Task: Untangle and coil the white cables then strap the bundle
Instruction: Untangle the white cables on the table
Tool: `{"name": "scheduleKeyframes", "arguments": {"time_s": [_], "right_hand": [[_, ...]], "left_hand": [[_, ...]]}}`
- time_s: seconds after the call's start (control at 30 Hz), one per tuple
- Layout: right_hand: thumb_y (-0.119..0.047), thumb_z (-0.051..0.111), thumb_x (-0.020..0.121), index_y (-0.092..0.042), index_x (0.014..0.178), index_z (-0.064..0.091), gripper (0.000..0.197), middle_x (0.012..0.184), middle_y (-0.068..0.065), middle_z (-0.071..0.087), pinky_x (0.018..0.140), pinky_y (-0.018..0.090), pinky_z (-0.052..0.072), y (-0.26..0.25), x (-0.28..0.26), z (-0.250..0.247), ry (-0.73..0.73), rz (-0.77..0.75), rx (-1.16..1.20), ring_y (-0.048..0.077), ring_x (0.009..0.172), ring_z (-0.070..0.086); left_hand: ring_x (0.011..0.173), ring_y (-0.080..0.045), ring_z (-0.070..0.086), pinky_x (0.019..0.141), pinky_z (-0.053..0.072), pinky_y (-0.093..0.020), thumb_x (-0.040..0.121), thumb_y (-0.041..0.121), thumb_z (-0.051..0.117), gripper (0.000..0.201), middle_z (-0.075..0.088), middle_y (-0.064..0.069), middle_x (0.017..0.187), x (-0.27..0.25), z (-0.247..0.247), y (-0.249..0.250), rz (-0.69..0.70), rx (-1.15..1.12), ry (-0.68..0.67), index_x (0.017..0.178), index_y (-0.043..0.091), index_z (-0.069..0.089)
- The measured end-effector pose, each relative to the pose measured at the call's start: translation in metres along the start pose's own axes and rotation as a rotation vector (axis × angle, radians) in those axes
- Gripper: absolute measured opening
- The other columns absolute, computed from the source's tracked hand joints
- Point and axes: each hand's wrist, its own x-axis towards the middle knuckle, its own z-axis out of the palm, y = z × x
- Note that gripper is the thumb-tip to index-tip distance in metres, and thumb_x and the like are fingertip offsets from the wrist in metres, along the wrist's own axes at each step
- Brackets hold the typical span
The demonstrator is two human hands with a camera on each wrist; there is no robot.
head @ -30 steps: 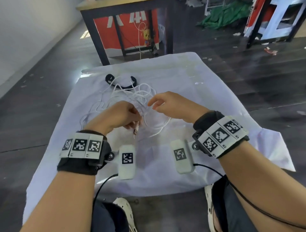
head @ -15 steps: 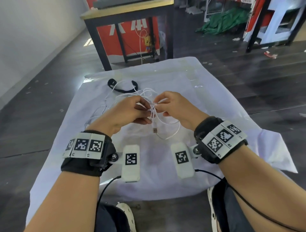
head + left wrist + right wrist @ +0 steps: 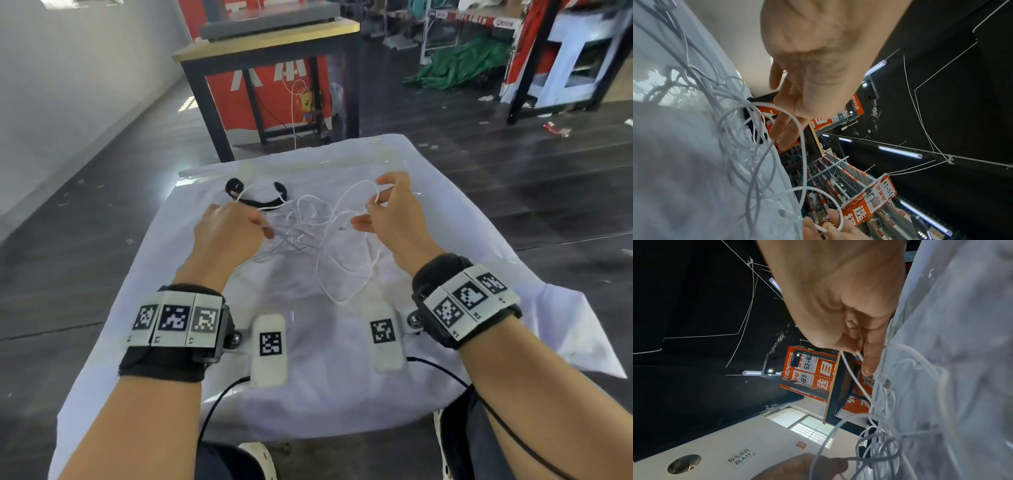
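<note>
Pinching a bunch of strands, my left grip (image 3: 227, 231) holds the near-left edge of the white cables (image 3: 310, 233), whose tangle lies on the cloth-covered counter (image 3: 445, 246) between my two grips. Half a second ago both grips met at one knot; now my right grip (image 3: 390, 209) has drawn out and pinches a single loop, lifted up and away. That strand looks to be working free, though coiling and the black strap (image 3: 260, 202) beyond my left grip wait.

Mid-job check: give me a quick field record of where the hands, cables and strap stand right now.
left hand: pinches strands at the tangle's left side
right hand: pinches a raised loop, lifted off the cloth
white cables: still tangled, uncoiled, on the white cloth
USB plug: loose end, near the right hand
black strap: lying behind the tangle, unused
</note>
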Motion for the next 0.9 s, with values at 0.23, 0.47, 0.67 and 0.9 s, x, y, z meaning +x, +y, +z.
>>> {"name": "scheduleKeyframes", "arguments": {"time_s": [0.23, 0.47, 0.67, 0.9], "right_hand": [[-0.015, 0.044, 0.1, -0.011, 0.09, 0.06, 0.02, 0.095, 0.003, 0.064, 0.078, 0.024, 0.057, -0.01, 0.002, 0.001, 0.043, -0.115, 0.036, 0.012, 0.077, 0.071], [-0.017, 0.041, 0.101, -0.018, 0.075, 0.051, 0.029, 0.098, -0.004, 0.04, 0.084, 0.025, 0.055, -0.021, 0.004, -0.01, 0.356, -0.356, 0.264, 0.016, 0.086, 0.068], [-0.022, 0.042, 0.101, -0.016, 0.089, 0.061, 0.024, 0.104, -0.005, 0.041, 0.083, 0.021, 0.053, -0.017, 0.009, -0.02, 0.378, -0.31, 0.138, 0.013, 0.085, 0.066], [-0.011, 0.04, 0.1, -0.02, 0.116, 0.06, 0.027, 0.074, -0.004, 0.062, 0.061, 0.02, 0.049, -0.012, 0.005, -0.015, 0.081, -0.193, -0.173, 0.007, 0.058, 0.054]], "left_hand": [[0.096, -0.009, 0.06, 0.073, 0.044, -0.019, 0.09, 0.001, 0.043, 0.036, 0.064, 0.008, 0.114, 0.007, 0.009, 0.016, 0.108, -0.201, -0.026, 0.106, 0.026, 0.065], [0.089, -0.014, 0.056, 0.078, 0.04, -0.024, 0.084, 0.023, 0.07, 0.027, 0.062, 0.003, 0.102, 0.014, 0.022, 0.01, 0.258, 0.161, -0.32, 0.111, 0.025, 0.068], [0.048, -0.01, 0.054, 0.047, 0.042, -0.021, 0.1, 0.018, 0.044, 0.021, 0.065, -0.004, 0.072, 0.021, 0.008, 0.007, 0.003, -0.552, -0.006, 0.093, 0.014, 0.064], [0.054, -0.005, 0.06, 0.055, 0.05, -0.016, 0.101, 0.006, 0.038, 0.025, 0.065, -0.003, 0.076, 0.019, -0.002, 0.014, 0.132, -0.994, 0.116, 0.089, 0.016, 0.058]]}}
